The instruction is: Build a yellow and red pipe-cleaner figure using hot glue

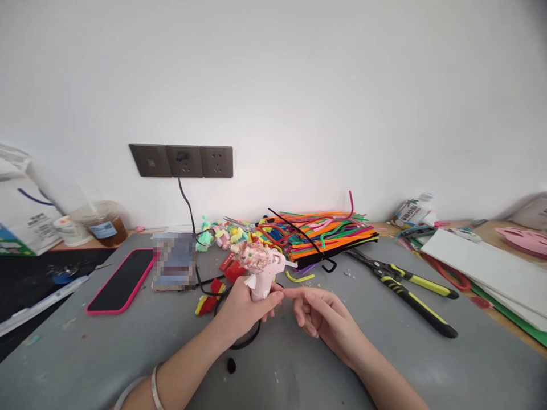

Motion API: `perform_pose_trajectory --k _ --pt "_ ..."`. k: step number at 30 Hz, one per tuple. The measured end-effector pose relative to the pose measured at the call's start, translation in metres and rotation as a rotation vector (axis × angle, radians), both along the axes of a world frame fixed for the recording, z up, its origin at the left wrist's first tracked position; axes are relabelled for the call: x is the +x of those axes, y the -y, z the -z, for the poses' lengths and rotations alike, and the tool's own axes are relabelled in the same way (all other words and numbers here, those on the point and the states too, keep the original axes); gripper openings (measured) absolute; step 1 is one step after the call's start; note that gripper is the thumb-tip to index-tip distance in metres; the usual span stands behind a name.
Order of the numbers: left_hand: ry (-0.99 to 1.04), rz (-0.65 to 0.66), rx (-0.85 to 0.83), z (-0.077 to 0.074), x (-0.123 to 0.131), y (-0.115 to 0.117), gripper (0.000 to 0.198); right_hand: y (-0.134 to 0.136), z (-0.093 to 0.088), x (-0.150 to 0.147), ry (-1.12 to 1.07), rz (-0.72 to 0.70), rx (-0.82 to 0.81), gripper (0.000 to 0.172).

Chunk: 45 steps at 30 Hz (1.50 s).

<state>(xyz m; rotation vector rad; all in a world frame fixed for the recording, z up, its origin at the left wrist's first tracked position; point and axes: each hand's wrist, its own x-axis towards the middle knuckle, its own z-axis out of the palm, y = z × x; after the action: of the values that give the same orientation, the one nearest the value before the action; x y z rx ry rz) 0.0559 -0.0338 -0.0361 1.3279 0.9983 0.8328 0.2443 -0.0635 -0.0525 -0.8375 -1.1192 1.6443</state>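
My left hand [241, 307] is wrapped round the handle of a pink glue gun [265, 276]. The gun's front end, to the left, looks crusted with lumpy, decorated material, and a clear glue stick [292, 264] pokes out of its rear on the right. Just right of it is my right hand [322, 313], its index finger stretched toward my left thumb and the other fingers loosely bent; nothing shows in it. Whether the fingertip touches the left hand is hard to tell. Behind the gun lie red and yellow fuzzy pieces [209, 299]. A small black pompom-like piece [231, 365] rests below the hands.
Colourful pipe cleaners [333, 239] are heaped by the wall. Yellow-black long-handled cutters [410, 290] lie right, beside white sheets [482, 267]. A pink-cased phone [122, 282] and a drink cup [105, 222] are left. A black cable [187, 199] runs from the wall socket [182, 161].
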Motion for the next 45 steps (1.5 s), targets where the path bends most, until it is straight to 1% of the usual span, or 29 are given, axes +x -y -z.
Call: perform_pose_trajectory --k 2,4,7,10,13,16,18,20,22,23,24,25,29,31,34,36,39,42,43,45 --pt "-0.03 -0.008 0.005 -0.004 0.001 0.001 0.03 0.0 0.002 0.002 0.07 0.0 0.05 0.047" --pt "-0.057 -0.02 0.013 -0.005 0.002 0.001 0.03 0.001 0.003 0.004 0.123 -0.03 0.082 0.051" --pt "-0.1 -0.032 0.038 -0.003 0.002 0.002 0.026 0.003 0.005 0.006 0.227 -0.051 0.122 0.057" --pt "-0.147 -0.017 0.079 0.001 0.001 0.001 0.021 0.005 0.006 0.007 0.355 -0.007 0.189 0.061" --pt "-0.156 -0.001 0.099 0.003 0.0 0.001 0.018 0.006 0.006 0.006 0.41 -0.014 0.237 0.063" --pt "-0.126 0.007 0.074 0.003 0.001 0.001 0.017 0.007 0.005 0.006 0.426 -0.003 0.274 0.06" --pt "-0.091 -0.001 0.038 0.002 0.002 0.001 0.017 0.006 0.005 0.007 0.427 0.061 0.302 0.057" --pt "-0.057 -0.018 0.009 0.001 0.002 0.001 0.019 0.005 0.005 0.007 0.413 0.19 0.32 0.054" --pt "-0.028 -0.02 -0.006 0.0 0.003 0.002 0.021 0.003 0.005 0.007 0.386 0.351 0.316 0.049" --pt "-0.013 -0.013 -0.008 0.0 0.004 0.002 0.022 0.002 0.005 0.005 0.373 0.408 0.308 0.045" --pt "-0.001 0.001 -0.01 0.0 0.005 0.003 0.023 0.001 0.005 0.003 0.362 0.429 0.302 0.042" --pt "0.007 0.02 -0.008 -0.001 0.005 0.004 0.023 0.0 0.004 0.001 0.354 0.415 0.303 0.039" --pt "0.017 0.102 0.015 0.0 0.007 0.007 0.026 -0.003 -0.002 -0.013 0.319 0.237 0.364 0.035" --pt "0.039 0.113 0.029 0.001 0.007 0.006 0.027 -0.004 -0.004 -0.019 0.3 0.202 0.398 0.034" --pt "0.084 0.108 0.037 0.005 0.008 0.006 0.027 -0.003 -0.002 -0.028 0.216 0.134 0.348 0.034" --pt "0.096 0.12 0.015 0.008 0.009 0.006 0.027 -0.002 0.005 -0.035 0.129 0.068 0.248 0.037" --pt "0.085 0.143 -0.059 0.012 0.012 0.009 0.023 -0.001 0.015 -0.045 0.075 0.057 0.115 0.045" --pt "0.081 0.18 -0.078 0.012 0.012 0.012 0.021 -0.002 0.019 -0.047 0.075 0.121 0.068 0.048" --pt "0.097 0.199 -0.053 0.011 0.011 0.012 0.024 -0.003 0.017 -0.045 0.061 0.165 0.067 0.046" --pt "0.121 0.228 0.024 0.007 0.008 0.012 0.037 -0.004 0.012 -0.039 0.002 0.318 0.076 0.042"
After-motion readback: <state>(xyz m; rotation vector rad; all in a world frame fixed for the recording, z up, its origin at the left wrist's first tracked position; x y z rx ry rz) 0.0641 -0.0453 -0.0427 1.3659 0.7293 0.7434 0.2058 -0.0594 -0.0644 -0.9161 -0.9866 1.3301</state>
